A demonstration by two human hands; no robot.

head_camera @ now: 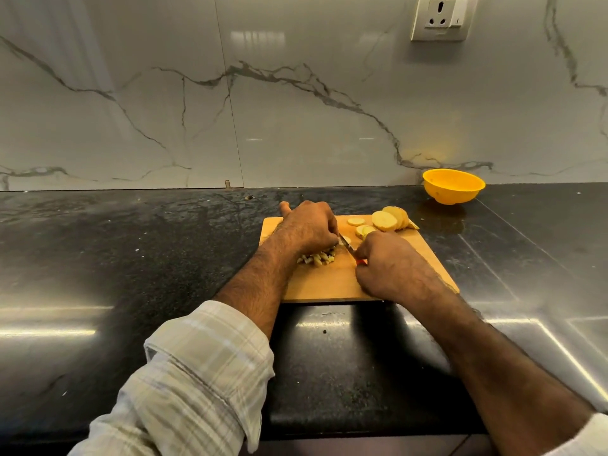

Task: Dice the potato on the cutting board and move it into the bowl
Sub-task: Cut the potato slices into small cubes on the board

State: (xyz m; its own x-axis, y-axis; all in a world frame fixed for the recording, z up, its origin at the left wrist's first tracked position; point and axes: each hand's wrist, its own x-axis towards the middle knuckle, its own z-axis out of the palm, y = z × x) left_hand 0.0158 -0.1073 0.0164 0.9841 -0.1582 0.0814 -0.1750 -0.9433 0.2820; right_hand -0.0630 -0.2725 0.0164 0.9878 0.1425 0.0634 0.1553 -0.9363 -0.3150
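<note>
I see my right hand (385,268) wrapped round the red handle of the knife (349,245), fingers curled tight on it, with the blade reaching up and left from that grip toward my left hand (309,227). My left hand sits with its fingers curled downward over the potato being cut, thumb sticking out to the far side; I cannot see the piece under the fingers clearly, so what exactly it pinches stays hidden. Just below the left hand's grip lies a small heap of diced potato (317,258) on the cutting board (329,284). Beyond the right hand's grip, toward the wall, lie several round potato slices (385,221), some flat and some leaning in a stack near the board's far right corner. The yellow bowl (453,185) stands on the dark surface (131,245) well beyond and to the right of the right hand, apart from the board, against the marble wall (296,110). A wall socket (441,18) sits above it. A checked sleeve (197,373) covers my left forearm.
</note>
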